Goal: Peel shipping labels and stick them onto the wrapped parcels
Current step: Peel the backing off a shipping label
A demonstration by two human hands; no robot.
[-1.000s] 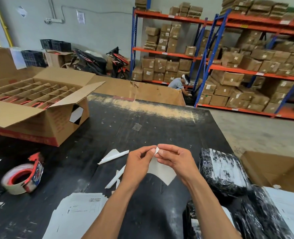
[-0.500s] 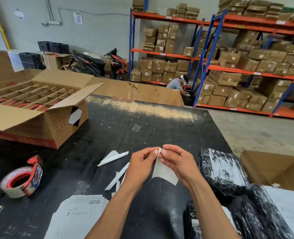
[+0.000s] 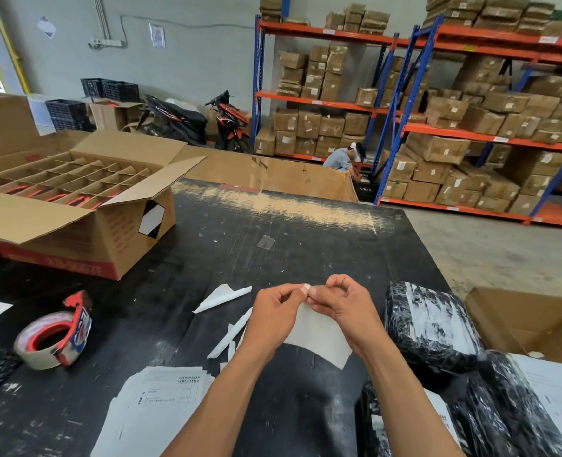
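My left hand (image 3: 274,316) and my right hand (image 3: 345,308) meet above the black table (image 3: 273,232), both pinching the top corner of one white shipping label (image 3: 319,338) that hangs below the fingers. A stack of printed labels (image 3: 154,410) lies at the near edge under my left forearm. Black wrapped parcels sit to the right: one (image 3: 428,324) beside my right hand with a white label on it, and others (image 3: 503,410) nearer me, partly cut off by the frame.
Peeled backing strips (image 3: 221,296) lie left of my hands. A tape dispenser (image 3: 53,334) sits at the left, an open divided carton (image 3: 75,199) behind it. An open cardboard box (image 3: 533,321) stands on the floor at right. A person crouches by the shelving (image 3: 343,158).
My hands stay together at the label's top corner, fingertips shifting slightly. The label hangs lower and shows more of its face. The camera view has drifted a little.
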